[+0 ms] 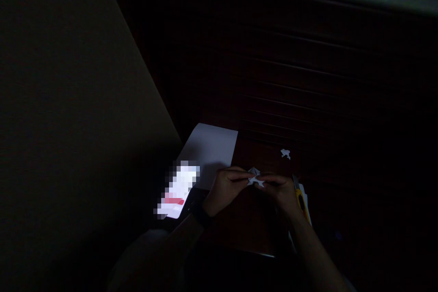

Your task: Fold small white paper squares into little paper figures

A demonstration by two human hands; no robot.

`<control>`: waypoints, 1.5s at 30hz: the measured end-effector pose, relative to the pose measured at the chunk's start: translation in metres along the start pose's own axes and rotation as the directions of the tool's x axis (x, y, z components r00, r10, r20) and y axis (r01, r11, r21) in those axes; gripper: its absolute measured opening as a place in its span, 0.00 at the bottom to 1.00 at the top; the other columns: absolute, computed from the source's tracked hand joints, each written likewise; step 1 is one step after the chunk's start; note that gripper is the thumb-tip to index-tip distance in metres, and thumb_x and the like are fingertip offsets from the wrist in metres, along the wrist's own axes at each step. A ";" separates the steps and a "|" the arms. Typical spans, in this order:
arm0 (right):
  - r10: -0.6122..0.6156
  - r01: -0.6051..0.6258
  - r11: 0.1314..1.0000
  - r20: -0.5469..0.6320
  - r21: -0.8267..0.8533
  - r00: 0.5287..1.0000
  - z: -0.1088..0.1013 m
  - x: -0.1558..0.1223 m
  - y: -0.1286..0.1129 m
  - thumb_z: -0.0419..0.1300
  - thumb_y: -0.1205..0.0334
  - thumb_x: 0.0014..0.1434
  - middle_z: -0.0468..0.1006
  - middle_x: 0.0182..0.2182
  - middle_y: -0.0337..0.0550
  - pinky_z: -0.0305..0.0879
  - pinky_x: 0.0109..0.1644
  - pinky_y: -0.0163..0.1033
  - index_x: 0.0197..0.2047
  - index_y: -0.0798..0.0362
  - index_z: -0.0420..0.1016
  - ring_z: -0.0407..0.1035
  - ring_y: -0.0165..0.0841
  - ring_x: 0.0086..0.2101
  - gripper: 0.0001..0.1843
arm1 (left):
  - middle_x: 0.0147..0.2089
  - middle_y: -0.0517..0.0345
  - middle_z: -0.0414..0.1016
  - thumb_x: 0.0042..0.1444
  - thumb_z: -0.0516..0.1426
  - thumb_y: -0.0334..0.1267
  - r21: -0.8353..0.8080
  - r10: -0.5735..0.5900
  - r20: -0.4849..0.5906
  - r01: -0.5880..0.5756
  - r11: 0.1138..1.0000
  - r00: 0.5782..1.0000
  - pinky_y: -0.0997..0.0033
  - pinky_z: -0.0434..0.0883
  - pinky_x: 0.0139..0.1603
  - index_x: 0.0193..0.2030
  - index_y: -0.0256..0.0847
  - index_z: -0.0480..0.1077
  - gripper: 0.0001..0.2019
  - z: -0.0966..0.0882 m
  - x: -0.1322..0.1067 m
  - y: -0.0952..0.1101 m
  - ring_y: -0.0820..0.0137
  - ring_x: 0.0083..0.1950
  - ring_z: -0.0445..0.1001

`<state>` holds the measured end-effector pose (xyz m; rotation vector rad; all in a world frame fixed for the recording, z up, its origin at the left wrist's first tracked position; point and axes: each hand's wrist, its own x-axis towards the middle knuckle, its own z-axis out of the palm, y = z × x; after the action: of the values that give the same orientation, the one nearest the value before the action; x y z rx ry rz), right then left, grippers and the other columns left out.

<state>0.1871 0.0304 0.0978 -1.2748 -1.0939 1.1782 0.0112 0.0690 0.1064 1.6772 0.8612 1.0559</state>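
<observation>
Between my hands is a small piece of folded white paper (255,179), with points sticking out at its top and lower edge. My left hand (228,187) pinches its left side between thumb and fingers; a dark band circles that wrist. On the paper's right side, the fingers of my right hand (281,191) are closed in a pinch. The fingertips cover part of the folds. Farther back on the dark wooden table (239,232) lies another small folded white paper shape (285,153).
A large white sheet (214,146) lies at the back left. In front of it glows a phone (179,189), its screen blurred out. A yellow utility knife (301,198) rests on white paper beside my right forearm. A wall (68,100) rises at the left; the room is dim.
</observation>
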 end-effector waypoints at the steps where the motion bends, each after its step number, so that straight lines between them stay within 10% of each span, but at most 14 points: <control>1: -0.008 0.008 1.000 0.001 0.007 1.000 0.000 0.000 0.000 0.69 0.61 0.41 0.79 0.35 0.42 0.68 0.41 0.42 0.29 0.48 0.80 0.72 0.38 0.37 0.08 | 0.38 0.54 0.77 0.51 0.59 0.35 0.005 0.000 0.012 0.000 1.000 1.000 0.71 0.72 0.39 0.38 0.43 0.77 0.08 -0.001 0.000 0.002 0.68 0.39 0.75; 34: 0.020 -0.020 1.000 -0.044 -0.004 0.999 0.002 -0.004 -0.004 0.69 0.62 0.41 0.80 0.33 0.42 0.68 0.42 0.42 0.28 0.50 0.80 0.73 0.38 0.35 0.07 | 0.34 0.55 0.78 0.49 0.61 0.36 -0.058 -0.048 -0.039 0.046 0.997 0.998 0.73 0.72 0.38 0.31 0.39 0.77 0.04 0.003 -0.003 0.004 0.69 0.36 0.75; 40: 0.083 -0.087 0.974 0.027 0.210 0.996 -0.001 -0.008 -0.018 0.63 0.57 0.50 0.79 0.40 0.45 0.67 0.43 0.42 0.41 0.50 0.77 0.72 0.41 0.40 0.14 | 0.39 0.52 0.77 0.51 0.58 0.32 -0.026 -0.028 0.043 0.029 0.999 0.999 0.70 0.70 0.43 0.37 0.38 0.76 0.07 -0.005 -0.001 0.016 0.67 0.42 0.74; 45: 0.053 -0.048 0.996 -0.059 0.078 0.997 0.001 -0.003 -0.011 0.68 0.60 0.44 0.80 0.36 0.42 0.68 0.40 0.41 0.40 0.49 0.78 0.73 0.38 0.36 0.17 | 0.40 0.52 0.76 0.54 0.55 0.31 -0.033 -0.012 0.107 0.016 0.999 0.994 0.71 0.70 0.41 0.38 0.38 0.75 0.09 -0.005 -0.003 0.018 0.68 0.41 0.74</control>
<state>0.1864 0.0275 0.1093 -1.2768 -0.9682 1.2001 0.0068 0.0624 0.1239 1.6815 0.7806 0.9568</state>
